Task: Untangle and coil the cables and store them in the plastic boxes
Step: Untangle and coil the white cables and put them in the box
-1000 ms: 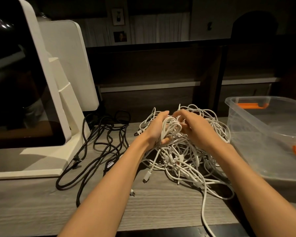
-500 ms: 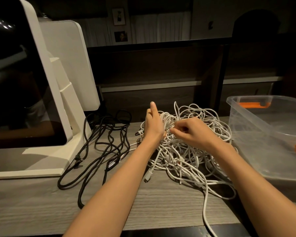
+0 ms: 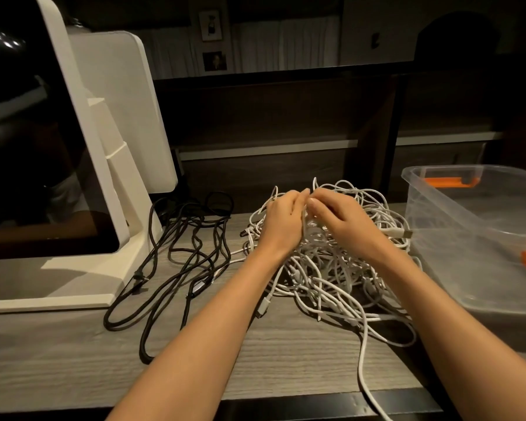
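you're working in dim, warm light; the desk [image 3: 286, 354] is lit from above while the background sinks into dark. glare spots sit on the black screen [image 3: 28, 147], and wide-angle distortion bends its edges.

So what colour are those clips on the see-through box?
Orange. The clips on the clear plastic box show best in the head view, at the right.

A white point-of-sale terminal [image 3: 82, 165] with a dark, reflective screen [image 3: 28, 147] stands at nine o'clock on a grey wood-grain counter [image 3: 73, 369]. At twelve o'clock, beyond the counter, two small framed pictures [image 3: 211, 41] hang on a dim wall beside pale curtains [image 3: 286, 47].
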Motion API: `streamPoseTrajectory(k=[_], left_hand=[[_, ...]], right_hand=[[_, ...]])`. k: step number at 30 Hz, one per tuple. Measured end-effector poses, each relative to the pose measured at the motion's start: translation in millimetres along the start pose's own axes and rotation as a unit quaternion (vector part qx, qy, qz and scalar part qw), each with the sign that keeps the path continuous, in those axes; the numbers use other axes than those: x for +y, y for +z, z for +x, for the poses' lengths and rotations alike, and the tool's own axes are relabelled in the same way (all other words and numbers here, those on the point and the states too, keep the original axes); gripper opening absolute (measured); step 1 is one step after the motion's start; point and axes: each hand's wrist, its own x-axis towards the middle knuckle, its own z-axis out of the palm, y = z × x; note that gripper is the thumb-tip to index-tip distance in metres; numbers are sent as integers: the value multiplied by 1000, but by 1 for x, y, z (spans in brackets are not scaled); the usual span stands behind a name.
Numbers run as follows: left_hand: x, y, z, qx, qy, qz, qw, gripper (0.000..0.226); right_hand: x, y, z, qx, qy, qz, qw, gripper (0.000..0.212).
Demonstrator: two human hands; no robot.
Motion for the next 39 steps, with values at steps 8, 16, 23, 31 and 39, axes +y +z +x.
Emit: streamPoseTrajectory(k=[8, 16, 23, 31, 39], left_hand=[[9, 0, -1, -59, -65, -120, 989, 33], [1, 1, 8, 85, -140, -135, 977, 25], [-8, -5, 13, 183, -135, -103, 968, 26], [-11, -3, 7, 157, 12, 47, 986, 23], [-6, -4, 8, -16, 37, 2, 999, 14]], right_hand=[[20, -7, 2, 28, 130, 71, 989, 28], [11, 1, -2, -41, 43, -258, 964, 20], [1, 1, -5, -109, -4, -133, 985, 16], [3, 4, -6, 32, -143, -185, 972, 35], [6, 2, -2, 67, -45, -77, 994, 21]])
